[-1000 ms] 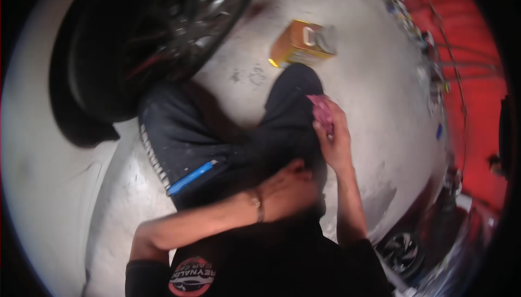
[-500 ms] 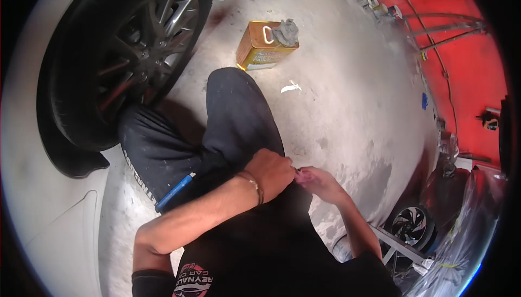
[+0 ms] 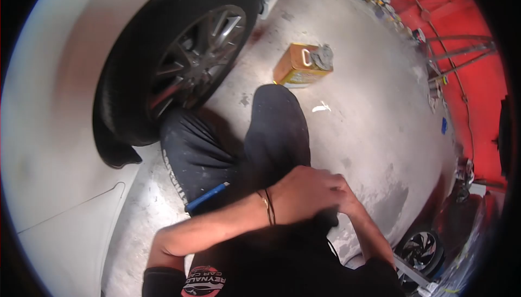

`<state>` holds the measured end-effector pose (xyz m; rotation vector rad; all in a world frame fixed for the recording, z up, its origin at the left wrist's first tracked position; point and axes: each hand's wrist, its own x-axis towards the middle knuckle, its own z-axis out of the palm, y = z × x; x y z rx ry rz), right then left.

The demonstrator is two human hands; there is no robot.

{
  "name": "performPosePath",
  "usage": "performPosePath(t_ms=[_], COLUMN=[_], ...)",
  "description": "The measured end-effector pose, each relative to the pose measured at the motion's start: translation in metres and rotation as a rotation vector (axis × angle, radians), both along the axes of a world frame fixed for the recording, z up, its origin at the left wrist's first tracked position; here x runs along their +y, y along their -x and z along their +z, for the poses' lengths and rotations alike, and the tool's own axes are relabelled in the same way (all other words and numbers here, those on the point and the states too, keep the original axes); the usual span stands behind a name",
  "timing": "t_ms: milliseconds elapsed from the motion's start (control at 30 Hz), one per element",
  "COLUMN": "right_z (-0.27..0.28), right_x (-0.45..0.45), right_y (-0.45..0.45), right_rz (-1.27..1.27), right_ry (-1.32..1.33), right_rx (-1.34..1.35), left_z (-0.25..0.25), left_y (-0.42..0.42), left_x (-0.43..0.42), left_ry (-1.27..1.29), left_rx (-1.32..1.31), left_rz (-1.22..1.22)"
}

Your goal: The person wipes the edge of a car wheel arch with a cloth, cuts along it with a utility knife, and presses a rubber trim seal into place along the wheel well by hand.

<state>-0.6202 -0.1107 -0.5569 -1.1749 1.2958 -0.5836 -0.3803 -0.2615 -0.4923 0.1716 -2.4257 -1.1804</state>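
The fingers of my left hand [image 3: 305, 194] and right hand [image 3: 345, 199] meet in a blur; how wide, or holding what, I can't tell. Right of the round rubber tyre [image 3: 130, 80], a bump from my right knee [image 3: 275, 101] against the boxy metal tin [image 3: 288, 68] could topple its crumpled grey lump [image 3: 322, 57]; shifting my left thigh [image 3: 195, 175] could drop the slim blue tool [image 3: 206, 198] lying across it.

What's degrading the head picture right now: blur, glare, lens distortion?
Head view: left hand and right hand look smeared, fingers hard to separate; fisheye curvature with black corners; a bright patch on the concrete floor beside the trousers; black shirt shows little fabric detail; lettering on the metal can too soft to read.
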Motion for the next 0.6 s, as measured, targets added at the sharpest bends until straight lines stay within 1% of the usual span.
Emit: performPosePath(t_ms=[33, 67, 100, 167, 200, 233, 300, 333, 367, 400, 433, 500, 533, 567, 600], right_z=[-0.006, -0.011, -0.014, -0.008, 0.009, 0.001, 0.020, 0.014, 0.007, 0.032, 0.024, 0.003, 0.005, -0.008, -0.031], right_x=[-0.002, -0.001, -0.001, -0.020, -0.023, -0.003, -0.005, -0.005, -0.002, -0.020, -0.015, -0.008, -0.014, -0.016, -0.018], right_y=[-0.005, -0.009, -0.013, -0.024, -0.033, -0.012, -0.002, 0.012, 0.020, 0.008, 0.003, -0.008, -0.028, -0.037, -0.042], right_rz=[-0.054, -0.109, -0.163, -0.267, -0.439, -0.417, -0.211, -0.152, -0.101, 0.081, 0.071, -0.077, -0.311, -0.312, -0.457], right_ry=[-0.009, -0.026, -0.047, -0.088, -0.188, -0.204, -0.115, -0.085, -0.061, 0.096, 0.094, 0.525, 0.418, 0.415, 0.380], right_rx=[-0.063, -0.124, -0.181, -0.294, -0.393, -0.394, -0.015, 0.113, 0.240, 0.324, 0.325, 0.579, 0.435, 0.434, 0.312], left_z=[0.021, 0.037, 0.037, 0.031, 0.016, -0.001, -0.024, -0.024, -0.025, -0.026, -0.033, -0.053, -0.044, -0.046, -0.049], left_y=[-0.006, -0.013, -0.020, -0.034, -0.033, -0.026, -0.008, -0.004, -0.001, 0.000, 0.001, -0.001, -0.008, -0.008, -0.007], left_x=[-0.006, -0.011, -0.015, -0.026, -0.020, -0.010, 0.002, 0.000, -0.003, -0.003, -0.001, 0.002, -0.002, 0.003, 0.012], left_ry=[-0.032, -0.168, -0.163, -0.203, -0.171, -0.168, -0.150, -0.146, -0.207, -0.266, -0.264, -0.117, -0.126, -0.127, -0.107], left_rx=[0.099, 0.100, 0.102, -0.106, -0.273, -0.279, -0.532, -0.536, -0.516, -0.495, -0.496, -0.357, -0.510, -0.513, -0.511], left_rz=[0.002, 0.017, 0.035, 0.082, 0.161, 0.176, 0.284, 0.287, 0.323, 0.351, 0.341, 0.585, 0.455, 0.453, 0.472])
